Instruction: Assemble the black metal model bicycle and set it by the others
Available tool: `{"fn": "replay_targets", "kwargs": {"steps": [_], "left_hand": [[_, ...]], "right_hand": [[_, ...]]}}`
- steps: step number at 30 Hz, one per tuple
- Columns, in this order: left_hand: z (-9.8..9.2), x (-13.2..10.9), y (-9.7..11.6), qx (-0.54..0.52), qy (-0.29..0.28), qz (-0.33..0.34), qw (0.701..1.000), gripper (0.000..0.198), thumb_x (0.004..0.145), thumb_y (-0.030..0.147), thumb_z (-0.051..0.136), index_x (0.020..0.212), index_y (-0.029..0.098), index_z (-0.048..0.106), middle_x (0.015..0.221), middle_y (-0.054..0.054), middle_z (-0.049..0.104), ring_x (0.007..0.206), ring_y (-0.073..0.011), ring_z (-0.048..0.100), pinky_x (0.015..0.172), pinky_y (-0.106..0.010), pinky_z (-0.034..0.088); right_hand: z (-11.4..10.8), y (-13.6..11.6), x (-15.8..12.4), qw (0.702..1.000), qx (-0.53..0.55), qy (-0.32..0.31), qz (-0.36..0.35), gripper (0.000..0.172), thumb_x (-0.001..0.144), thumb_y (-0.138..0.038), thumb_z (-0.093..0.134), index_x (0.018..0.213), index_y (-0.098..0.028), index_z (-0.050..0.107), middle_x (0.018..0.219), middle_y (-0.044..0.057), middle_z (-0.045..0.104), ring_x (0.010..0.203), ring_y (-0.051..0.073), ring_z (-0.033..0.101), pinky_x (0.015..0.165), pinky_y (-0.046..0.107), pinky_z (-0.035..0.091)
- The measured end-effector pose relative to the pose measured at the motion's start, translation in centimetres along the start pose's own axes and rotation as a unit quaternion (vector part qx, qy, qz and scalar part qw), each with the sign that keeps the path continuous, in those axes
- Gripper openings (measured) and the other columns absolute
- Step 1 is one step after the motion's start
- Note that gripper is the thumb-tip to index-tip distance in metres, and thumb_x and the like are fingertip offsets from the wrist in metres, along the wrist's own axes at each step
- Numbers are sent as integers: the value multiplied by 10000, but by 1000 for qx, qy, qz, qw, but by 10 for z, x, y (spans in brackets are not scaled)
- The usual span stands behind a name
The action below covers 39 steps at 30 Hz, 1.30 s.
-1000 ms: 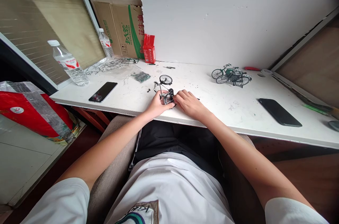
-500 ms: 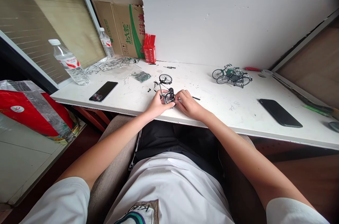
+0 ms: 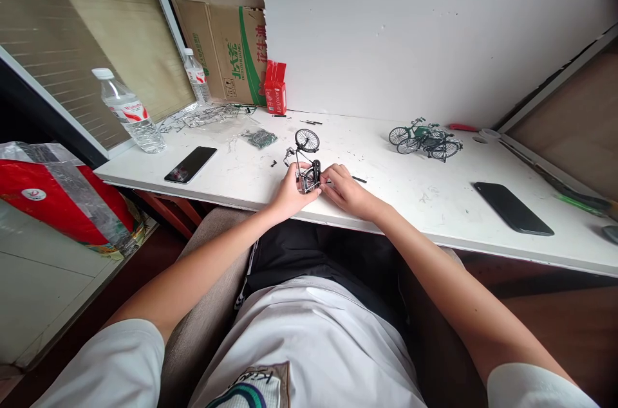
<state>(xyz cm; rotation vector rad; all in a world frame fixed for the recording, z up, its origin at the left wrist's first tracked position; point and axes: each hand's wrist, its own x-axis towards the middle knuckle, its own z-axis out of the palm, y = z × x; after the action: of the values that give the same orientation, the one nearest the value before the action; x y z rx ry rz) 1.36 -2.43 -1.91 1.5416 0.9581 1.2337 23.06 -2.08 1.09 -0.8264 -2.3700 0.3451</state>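
Near the table's front edge, a small black model bicycle (image 3: pixel 307 156) is tipped over, its front wheel pointing away from me. My left hand (image 3: pixel 290 194) is closed round its rear part, with the thumb along the near side and the fingers behind the rear wheel. Close against the rear wheel, my right hand (image 3: pixel 345 189) has its fingers pinched together. What lies between those fingertips is too small and hidden to name. A thin black stick (image 3: pixel 359 179) lies on the table just past the right hand.
Two finished-looking model bicycles (image 3: pixel 425 141) stand at the back right. One phone (image 3: pixel 190 165) lies left, another phone (image 3: pixel 512 207) right. Farther back are a parts bag (image 3: pixel 259 138), plastic part frames (image 3: pixel 217 115), a red box (image 3: pixel 275 87), a carton (image 3: pixel 222 54) and a water bottle (image 3: pixel 129 111).
The model bicycle has turned slightly in my left hand, its front wheel now a little higher in view. My right fingers stay at the rear wheel. The view has shifted slightly.
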Motion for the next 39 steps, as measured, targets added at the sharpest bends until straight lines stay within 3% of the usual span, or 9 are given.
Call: {"fn": "replay_targets", "kwargs": {"steps": [5,8,12,20,26,39], "left_hand": [[-1,-4,1,16,-15,10,1000,640,813,240,862,1335,234,492,1162,-104,748,1039,-239,767,884,-360,629],[0,-6,3,22,-16,14,1000,641,812,236,867,1337,238,500,1158,-104,754,1045,-244,771,871,-351,630],[1,-8,7,35,-11,15,999,649,804,218,870,1341,240,506,1133,-99,763,1013,-238,773,828,-331,625],[1,-7,7,42,-14,23,999,631,813,197,850,1332,235,493,1142,-98,757,970,-212,766,811,-308,612],[1,-7,4,38,-17,25,999,643,808,225,865,1332,239,492,1182,-105,748,983,-214,762,838,-321,610],[0,-6,4,48,-25,23,998,655,803,227,864,1347,238,500,1135,-97,751,954,-214,756,786,-304,597]], "right_hand": [[-3,2,-1,1000,22,0,20,153,1100,-360,518,1077,-238,609,1140,114,608,1089,278,562,972,462,518],[-3,5,0,995,81,9,53,186,1061,-402,595,1064,-233,671,1155,117,639,1085,267,605,888,422,563],[-2,9,1,981,161,25,101,269,996,-485,689,999,-219,727,1107,101,680,989,237,663,799,376,576],[-1,12,1,958,234,50,156,360,874,-566,833,927,-211,810,1035,81,744,827,198,681,758,363,550],[-2,17,0,948,265,60,166,417,803,-629,876,902,-226,842,1025,95,791,948,256,721,870,407,575],[-8,15,3,918,327,22,222,479,697,-643,943,913,-220,876,1021,90,818,946,259,732,929,429,581]]}}
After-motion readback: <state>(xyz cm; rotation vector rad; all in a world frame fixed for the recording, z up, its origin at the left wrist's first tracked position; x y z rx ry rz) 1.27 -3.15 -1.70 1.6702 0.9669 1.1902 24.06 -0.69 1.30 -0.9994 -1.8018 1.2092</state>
